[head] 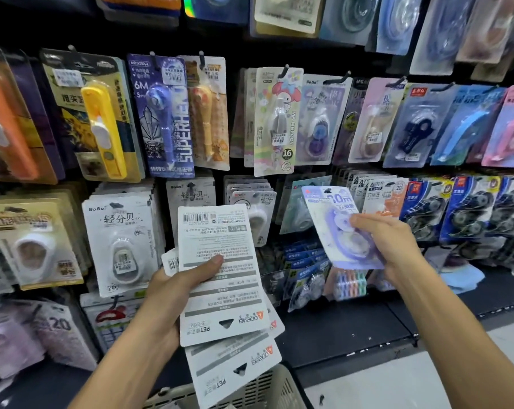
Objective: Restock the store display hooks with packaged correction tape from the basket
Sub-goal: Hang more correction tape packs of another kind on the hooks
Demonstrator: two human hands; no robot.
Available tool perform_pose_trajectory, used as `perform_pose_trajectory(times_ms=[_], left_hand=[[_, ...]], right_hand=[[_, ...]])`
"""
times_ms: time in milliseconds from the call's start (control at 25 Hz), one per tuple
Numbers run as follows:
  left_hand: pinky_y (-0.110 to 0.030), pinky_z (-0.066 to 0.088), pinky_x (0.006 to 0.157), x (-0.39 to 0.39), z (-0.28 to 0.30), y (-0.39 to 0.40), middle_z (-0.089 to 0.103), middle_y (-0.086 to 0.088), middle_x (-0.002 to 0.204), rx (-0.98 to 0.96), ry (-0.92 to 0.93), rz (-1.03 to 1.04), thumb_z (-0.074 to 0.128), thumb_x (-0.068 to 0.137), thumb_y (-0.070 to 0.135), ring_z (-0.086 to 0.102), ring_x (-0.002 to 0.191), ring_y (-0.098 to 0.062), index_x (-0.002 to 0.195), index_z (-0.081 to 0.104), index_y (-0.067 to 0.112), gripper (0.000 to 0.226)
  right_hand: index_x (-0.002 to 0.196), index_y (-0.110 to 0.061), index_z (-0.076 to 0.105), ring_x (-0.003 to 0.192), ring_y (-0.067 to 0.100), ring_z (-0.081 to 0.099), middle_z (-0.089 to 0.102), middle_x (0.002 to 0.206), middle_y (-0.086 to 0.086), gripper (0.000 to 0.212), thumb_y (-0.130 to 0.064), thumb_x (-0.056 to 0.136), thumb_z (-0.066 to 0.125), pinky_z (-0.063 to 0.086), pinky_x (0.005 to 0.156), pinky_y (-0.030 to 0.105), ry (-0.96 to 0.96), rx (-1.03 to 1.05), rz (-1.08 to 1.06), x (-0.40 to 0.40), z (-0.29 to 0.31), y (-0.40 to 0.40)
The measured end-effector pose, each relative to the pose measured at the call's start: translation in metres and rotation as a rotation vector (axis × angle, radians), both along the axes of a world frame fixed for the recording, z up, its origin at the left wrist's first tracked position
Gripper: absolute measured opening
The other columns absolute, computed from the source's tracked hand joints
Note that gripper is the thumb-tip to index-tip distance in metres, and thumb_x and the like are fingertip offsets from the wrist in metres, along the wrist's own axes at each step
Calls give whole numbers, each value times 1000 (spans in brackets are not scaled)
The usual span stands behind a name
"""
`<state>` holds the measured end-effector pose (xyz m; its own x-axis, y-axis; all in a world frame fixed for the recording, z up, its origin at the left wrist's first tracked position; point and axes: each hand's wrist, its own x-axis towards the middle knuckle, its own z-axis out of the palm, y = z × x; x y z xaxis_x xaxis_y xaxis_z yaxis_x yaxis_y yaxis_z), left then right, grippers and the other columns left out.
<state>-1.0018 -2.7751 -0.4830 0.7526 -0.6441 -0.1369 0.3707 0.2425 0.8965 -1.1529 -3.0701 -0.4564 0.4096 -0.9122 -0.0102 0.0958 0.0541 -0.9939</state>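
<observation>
both hands are raised in front of a dark wall of store display hooks (pixel 284 70) crowded with packaged stationery. the left hand (pixel 173 290) grips a fanned stack of white packages (pixel 223 278), thumb pressed across the top card; they are held back side out and upside down, showing a barcode and lines of small grey print, with the cut-out hanging holes pointing downward. the right hand (pixel 388 243) pinches a single correction tape package (pixel 343 228) by its lower right part, front facing out, tilted to the left; it shows a pale purple dispenser under clear plastic and large blue lettering reading "30m". this package is held up in front of the middle row of hanging goods, just beside a pale teal pack and a row of white and orange cards; whether it touches any hook cannot be told. at the bottom edge, just below the stack, the pale slatted rim of a basket (pixel 267 388) is visible. on the upper row hang a yellow dispenser pack (pixel 102 125), a dark blue pack printed "superhero" (pixel 164 119), and a pastel cartoon pack (pixel 278 119). on the left of the middle row hangs a white bobo pack (pixel 121 237) with an oval dispenser. blue packs with black reels (pixel 468 208) hang at the right.
</observation>
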Motion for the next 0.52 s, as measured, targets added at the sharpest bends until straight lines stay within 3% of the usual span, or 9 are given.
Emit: perform_pose_trajectory(times_ms=[40, 80, 160, 200, 240, 280, 360, 440, 520], left_hand=[[-50, 63, 62, 1, 0, 1, 78, -19, 101, -1, 1, -4, 86, 60, 16, 77, 86, -39, 105, 77, 8, 46], [-50, 63, 62, 2, -1, 1, 78, -19, 102, -4, 4, -9, 86, 59, 16, 77, 86, -39, 104, 78, 8, 46], [-48, 63, 62, 3, -2, 0, 78, -19, 102, -11, 1, -14, 87, 58, 17, 77, 87, -39, 104, 78, 8, 48], [-47, 63, 63, 2, -3, -1, 78, -19, 102, -12, -11, -19, 88, 57, 17, 77, 88, -38, 104, 78, 8, 49], [-46, 63, 65, 1, -3, -3, 78, -18, 103, -12, -27, -29, 89, 56, 17, 77, 89, -38, 104, 79, 9, 49], [-46, 63, 67, -1, -4, -5, 78, -17, 104, -5, -50, -42, 90, 55, 17, 77, 91, -37, 102, 79, 11, 49], [-43, 64, 73, -6, -4, -8, 79, -13, 105, 31, -125, -85, 92, 56, 20, 77, 94, -34, 100, 81, 19, 46], [-42, 63, 78, -10, -4, -10, 79, -10, 108, 65, -165, -136, 95, 57, 23, 76, 97, -32, 102, 80, 23, 47], [-45, 63, 78, -11, -3, -8, 78, -13, 110, 57, -109, -149, 97, 58, 25, 76, 98, -34, 105, 80, 20, 50]], right_hand=[[91, -11, 77, 73, 18, 75, 78, 100, 11, 9, -8, 83, 79, 59, 57, 29, 5, 23, -13, -3, 1, 1], [98, -11, 77, 82, 19, 74, 75, 110, 12, 14, -12, 85, 79, 59, 62, 30, 92, -30, -12, -4, 1, 1], [126, -14, 67, 116, 26, 62, 61, 136, 9, 39, -26, 90, 75, 53, 93, 40, 581, -405, -11, -2, -2, 10], [133, -16, 62, 121, 27, 57, 57, 138, 8, 47, -33, 91, 73, 47, 99, 43, 729, -588, -21, 2, 0, 22], [132, -18, 62, 112, 24, 61, 62, 127, 6, 47, -39, 92, 71, 48, 93, 42, 702, -647, 18, 7, 4, 36], [127, -19, 65, 89, 20, 66, 69, 104, 4, 42, -41, 91, 71, 52, 79, 38, 538, -558, 158, 12, 7, 52], [118, -22, 72, 45, 14, 49, 58, 57, 1, 30, -34, 91, 73, 43, 47, 28, 254, -180, 590, 25, 6, 88], [112, -19, 77, 33, 9, 32, 43, 43, -2, 21, -20, 91, 72, 30, 36, 20, 157, 25, 757, 34, 0, 106], [105, -8, 76, 33, 8, 38, 48, 45, -2, 16, -14, 91, 70, 31, 35, 18, 74, 111, 696, 35, 6, 110]])
